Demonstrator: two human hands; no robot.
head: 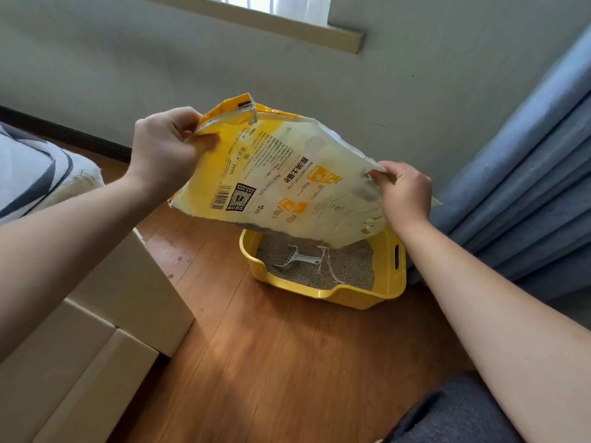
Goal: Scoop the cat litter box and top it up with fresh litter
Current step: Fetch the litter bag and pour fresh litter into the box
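Wood floor (256, 362) runs from the foreground back to a grey wall, with a pale cabinet (105, 314) on the left and blue curtain (527, 187) on the right.

Nearest: both forearms reaching forward. Left hand (166, 155) is clenched on the sewn, stitched end of the litter bag (287, 174), held high. Right hand (404, 193) pinches the bag's edge further down on the right, lower than the left. Both hands are grasping the bag, nothing else.

Bag is upended: print reads upside down, long axis slopes from upper left down to lower right. Its torn lower edge hangs above the back of the yellow litter box (387, 270), apart from it. Bag looks flat and limp, so probably near empty. Can't see any grains falling.

Below and beyond the hands: box sits on the floor against the curtain, litter (348, 266) spread inside. Grey scoop (292, 259) lies in the litter, left of centre. Loose string (329, 266) trails from the bag's mouth onto the litter.

Judgement: top-up stage, close to done. Key relation: the opening is below the grip and over the box's back half, right hand nearer to it. To shake out the remainder, raise the left end and keep the mouth inside the rim. Risk: spill behind the box.
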